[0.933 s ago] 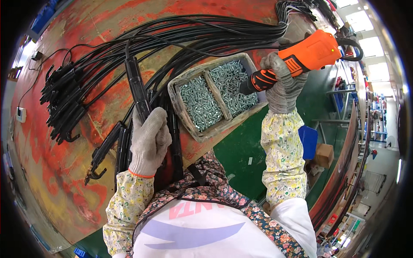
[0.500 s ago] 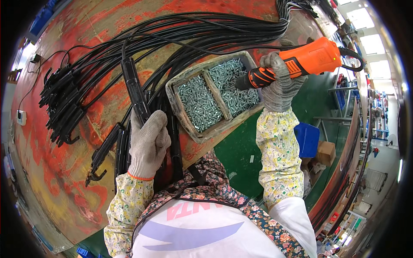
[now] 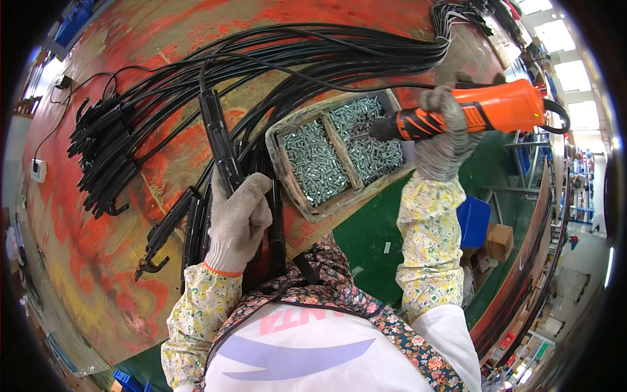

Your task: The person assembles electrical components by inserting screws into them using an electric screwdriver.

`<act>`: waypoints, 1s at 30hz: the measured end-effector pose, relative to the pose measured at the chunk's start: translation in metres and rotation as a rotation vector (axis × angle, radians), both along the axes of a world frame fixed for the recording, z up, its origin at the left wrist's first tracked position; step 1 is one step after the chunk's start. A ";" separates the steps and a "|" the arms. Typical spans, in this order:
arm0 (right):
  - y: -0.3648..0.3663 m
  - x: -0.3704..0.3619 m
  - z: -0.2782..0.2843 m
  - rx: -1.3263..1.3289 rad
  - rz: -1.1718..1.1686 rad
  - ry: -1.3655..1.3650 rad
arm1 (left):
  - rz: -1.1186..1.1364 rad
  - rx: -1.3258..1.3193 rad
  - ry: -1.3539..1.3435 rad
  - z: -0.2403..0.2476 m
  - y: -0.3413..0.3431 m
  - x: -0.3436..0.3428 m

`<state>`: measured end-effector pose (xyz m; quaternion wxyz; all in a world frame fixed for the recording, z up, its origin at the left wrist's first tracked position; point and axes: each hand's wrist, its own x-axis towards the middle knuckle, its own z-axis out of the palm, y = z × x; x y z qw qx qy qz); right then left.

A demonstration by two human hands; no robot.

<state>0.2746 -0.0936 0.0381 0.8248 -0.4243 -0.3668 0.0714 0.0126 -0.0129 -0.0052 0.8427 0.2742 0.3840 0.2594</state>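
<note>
My left hand (image 3: 239, 219), in a grey knit glove, grips a long black bar-shaped part (image 3: 217, 137) that lies upright among black cables. My right hand (image 3: 444, 134), also gloved, holds an orange and black electric screwdriver (image 3: 473, 112) with its black tip over the right half of a wooden tray (image 3: 279, 164). The tray has two compartments, both full of silver screws (image 3: 317, 163). A thick bundle of black cables (image 3: 274, 59) fans across the red worktable (image 3: 98, 255) from the upper right to black connectors (image 3: 104, 157) at the left.
More black bar parts with hooked ends (image 3: 163, 238) lie beside my left hand. A green floor (image 3: 372, 228) shows beyond the table edge at the right, with a blue bin (image 3: 473, 219) and a cardboard box (image 3: 499, 240). Shelving stands at the far right.
My right hand has brought the screwdriver lower and to the left, so its tip is now over the screw tray. My left hand keeps its grip on the black bar.
</note>
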 end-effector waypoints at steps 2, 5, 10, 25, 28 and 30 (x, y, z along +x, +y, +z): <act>-0.005 0.004 0.006 0.037 0.043 0.057 | 0.021 -0.019 0.011 0.002 0.001 -0.001; -0.012 0.010 0.021 0.072 0.122 0.127 | 0.060 -0.074 0.014 0.000 0.000 -0.002; 0.000 -0.018 0.048 0.268 0.397 0.377 | 0.046 -0.012 0.080 0.005 -0.004 0.001; 0.051 -0.107 0.031 0.135 0.546 0.188 | -0.049 -0.066 0.141 0.010 0.004 -0.004; 0.053 -0.113 0.028 0.124 0.505 0.205 | -0.042 -0.073 0.137 0.006 0.004 -0.005; 0.053 -0.114 0.030 0.100 0.512 0.177 | -0.035 -0.069 0.126 0.004 0.004 -0.005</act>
